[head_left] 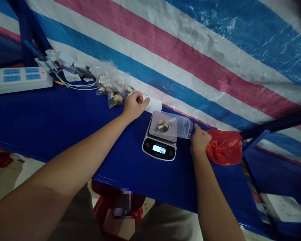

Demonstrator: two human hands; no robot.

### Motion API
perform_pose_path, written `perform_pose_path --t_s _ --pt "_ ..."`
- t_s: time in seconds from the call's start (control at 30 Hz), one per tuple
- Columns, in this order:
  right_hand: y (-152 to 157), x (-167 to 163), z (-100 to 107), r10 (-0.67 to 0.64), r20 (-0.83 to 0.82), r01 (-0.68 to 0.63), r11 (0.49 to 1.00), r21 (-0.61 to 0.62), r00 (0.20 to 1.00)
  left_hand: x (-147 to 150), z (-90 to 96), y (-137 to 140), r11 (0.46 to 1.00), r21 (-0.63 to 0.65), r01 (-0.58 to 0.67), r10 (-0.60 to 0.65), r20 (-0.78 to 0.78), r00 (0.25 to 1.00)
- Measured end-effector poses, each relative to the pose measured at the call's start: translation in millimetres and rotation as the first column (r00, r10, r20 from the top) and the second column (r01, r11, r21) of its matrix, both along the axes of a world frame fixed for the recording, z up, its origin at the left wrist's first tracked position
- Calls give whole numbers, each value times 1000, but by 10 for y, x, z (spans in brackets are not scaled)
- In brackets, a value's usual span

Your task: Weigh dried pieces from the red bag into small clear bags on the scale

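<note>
A clear plastic bag (184, 127) with several pale, dried-looking slices (163, 125) in it lies across the pan of a kitchen scale (155, 135). The lit display reads 0.0. My left hand (134, 106) is beside a white paper (154, 103) behind the scale, its fingers loosely curled and thumb apart, with nothing visible in it. At the bag's right end is my right hand (200, 139), fingers curled and partly hidden; whether it grips the bag's edge I cannot make out. A knotted red plastic bag (225, 147) sits just right of that hand.
More filled clear bags (114, 87) are piled behind my left hand. Cables and chargers (70, 67) lie near a power strip (20, 78) at the left. A striped tarp (178, 60) rises behind the blue table (52, 117). A red stool (102, 207) stands below its front edge.
</note>
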State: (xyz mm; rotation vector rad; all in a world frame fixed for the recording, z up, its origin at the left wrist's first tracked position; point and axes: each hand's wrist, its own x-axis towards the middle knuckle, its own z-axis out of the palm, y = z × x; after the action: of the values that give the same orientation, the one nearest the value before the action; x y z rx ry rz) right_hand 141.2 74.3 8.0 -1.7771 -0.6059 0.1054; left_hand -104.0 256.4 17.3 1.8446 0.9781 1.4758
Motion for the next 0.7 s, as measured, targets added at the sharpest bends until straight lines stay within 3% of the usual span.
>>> perform_pose_path --t_s 0.27,0.7 --pt "20 15 -41 131 -27 -132 991 -20 991 -20 36 -15 999 -21 -38 37 -67 997" --pt "30 117 -75 194 1 -194 980 -35 981 6 -19 8 994 -97 -41 34 -72 997"
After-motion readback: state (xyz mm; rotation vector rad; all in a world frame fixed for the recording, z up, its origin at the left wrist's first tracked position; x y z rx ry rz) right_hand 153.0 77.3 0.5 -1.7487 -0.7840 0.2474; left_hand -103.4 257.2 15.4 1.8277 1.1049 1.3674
